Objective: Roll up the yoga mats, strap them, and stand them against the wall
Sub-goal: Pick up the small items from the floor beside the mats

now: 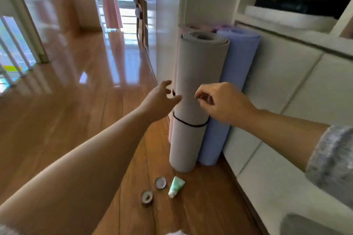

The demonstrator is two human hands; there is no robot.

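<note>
Left hand (162, 99) of mine is spread open at the left side of the grey rolled foam yoga mat (196, 74); my right hand (219, 99) curls its fingers on the mat's front, whether pinching something I cannot tell. Glossy wooden floor (76, 101) fills the frame's left, white cabinet (286, 101) the right. The mat stands upright at centre, thin black strap (189, 124) around it. A pink roll (191, 27) behind is mostly hidden.

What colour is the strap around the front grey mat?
Black: a thin strap around the grey mat, low on the roll, best seen in the head view.
</note>
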